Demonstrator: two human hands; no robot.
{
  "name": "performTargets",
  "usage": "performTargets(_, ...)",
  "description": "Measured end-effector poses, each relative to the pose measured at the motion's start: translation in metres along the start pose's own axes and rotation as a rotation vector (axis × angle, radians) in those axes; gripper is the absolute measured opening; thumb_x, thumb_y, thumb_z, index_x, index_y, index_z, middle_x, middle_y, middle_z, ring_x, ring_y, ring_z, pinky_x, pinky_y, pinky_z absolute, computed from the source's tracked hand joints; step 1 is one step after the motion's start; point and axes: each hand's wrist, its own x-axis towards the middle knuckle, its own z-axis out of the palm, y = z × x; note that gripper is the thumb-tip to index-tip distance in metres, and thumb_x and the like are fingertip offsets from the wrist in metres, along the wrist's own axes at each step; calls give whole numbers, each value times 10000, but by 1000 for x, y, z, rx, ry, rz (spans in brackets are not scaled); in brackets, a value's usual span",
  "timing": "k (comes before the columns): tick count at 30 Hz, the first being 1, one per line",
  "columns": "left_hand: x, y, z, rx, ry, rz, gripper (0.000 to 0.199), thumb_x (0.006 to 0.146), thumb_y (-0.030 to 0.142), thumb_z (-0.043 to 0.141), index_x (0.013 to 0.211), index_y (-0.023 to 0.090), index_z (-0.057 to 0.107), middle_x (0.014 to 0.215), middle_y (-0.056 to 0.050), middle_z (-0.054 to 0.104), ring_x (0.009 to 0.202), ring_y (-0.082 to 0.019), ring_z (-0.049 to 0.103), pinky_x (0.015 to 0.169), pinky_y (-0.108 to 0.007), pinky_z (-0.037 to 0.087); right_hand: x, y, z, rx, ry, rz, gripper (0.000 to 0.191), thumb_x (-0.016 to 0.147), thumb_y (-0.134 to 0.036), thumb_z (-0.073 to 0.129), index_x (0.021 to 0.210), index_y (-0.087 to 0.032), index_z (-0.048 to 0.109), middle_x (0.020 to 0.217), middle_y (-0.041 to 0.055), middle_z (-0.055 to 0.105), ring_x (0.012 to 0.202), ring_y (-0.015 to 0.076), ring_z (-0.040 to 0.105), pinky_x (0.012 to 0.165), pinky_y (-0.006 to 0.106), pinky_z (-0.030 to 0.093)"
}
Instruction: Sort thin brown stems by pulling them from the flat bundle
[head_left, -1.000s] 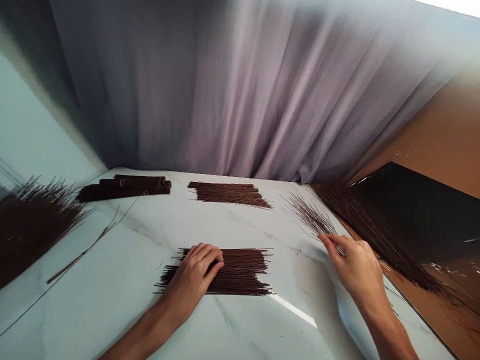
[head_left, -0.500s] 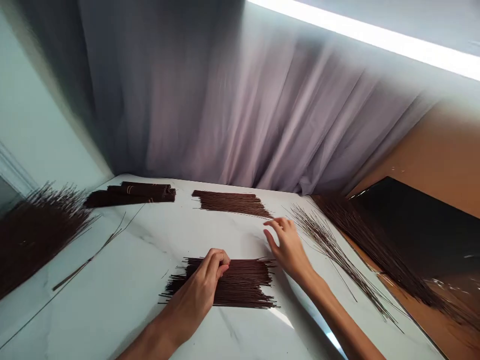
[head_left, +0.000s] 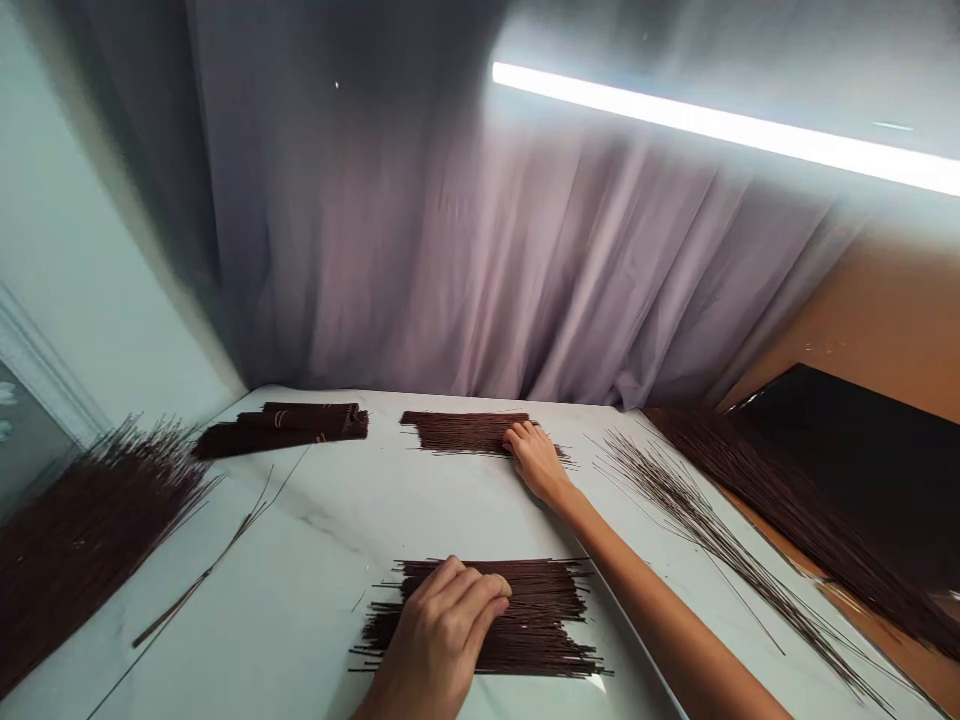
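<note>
A pile of thin dark brown sticks (head_left: 536, 630) lies crosswise on the near part of the white table. My left hand (head_left: 454, 620) rests over this pile, fingers curled and pressed together with the thumb; what they pinch is hidden. Farther back lies a second, smaller pile of thin dark brown sticks (head_left: 461, 432). At its right end is my right hand (head_left: 534, 455), fingers bent down onto the sticks and closed around some of them, though how many is not visible.
Several tied dark bundles (head_left: 300, 425) lie at the back left. A large dark mass of sticks (head_left: 97, 550) fills the left edge, with a few loose strands (head_left: 202, 575) beside it. Long loose sticks (head_left: 712, 535) spread on the right, near a black panel (head_left: 847, 480). A grey curtain (head_left: 420, 250) hangs behind.
My right hand has moved forward and left from open air onto the far pile, and its fingers have closed. My left hand stays over the near pile. The view has tilted up.
</note>
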Motion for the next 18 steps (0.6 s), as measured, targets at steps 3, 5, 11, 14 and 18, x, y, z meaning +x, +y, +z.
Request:
performTargets(3, 0, 1, 1, -2, -6, -16, 226, 1036, 163, 452, 977, 241, 656, 902, -28, 745, 809, -235, 663, 809, -370, 511, 1, -3, -1, -49, -16, -44, 317, 989, -341, 631, 1254, -170, 613, 1264, 92, 633, 1067, 227, 655, 904, 436, 567)
performTargets(5, 0, 0, 2, -18, 0, -31, 222, 1026, 151, 458, 972, 249, 650, 903, -22, 742, 808, -233, 672, 833, -373, 507, 4, -4, -3, -66, -15, -65, 322, 986, -340, 635, 1256, -167, 613, 1269, 96, 631, 1074, 230, 653, 910, 439, 565)
performTargets(11, 1, -2, 0, -122, 65, -111, 231, 1026, 155, 427, 949, 262, 617, 878, -12, 706, 810, -222, 663, 803, -333, 493, 0, 6, -25, -39, 33, -85, 259, 991, -326, 626, 1199, -173, 630, 1213, 76, 646, 1031, 208, 655, 887, 414, 566)
performTargets(14, 2, 3, -8, -221, 62, -191, 228, 1045, 184, 391, 973, 264, 592, 875, -2, 669, 816, -198, 660, 771, -290, 476, -14, 19, -41, 5, 60, -88, 155, 991, -119, 514, 1089, -140, 632, 1099, 105, 653, 981, 224, 624, 856, 389, 542)
performTargets(18, 4, 8, -14, -288, 50, -276, 214, 1056, 252, 395, 940, 264, 574, 812, 17, 616, 757, -177, 634, 736, -266, 449, -30, 29, -48, 84, 105, -78, 336, 897, 31, 345, 1060, -136, 587, 1040, 160, 630, 939, 274, 580, 824, 397, 489)
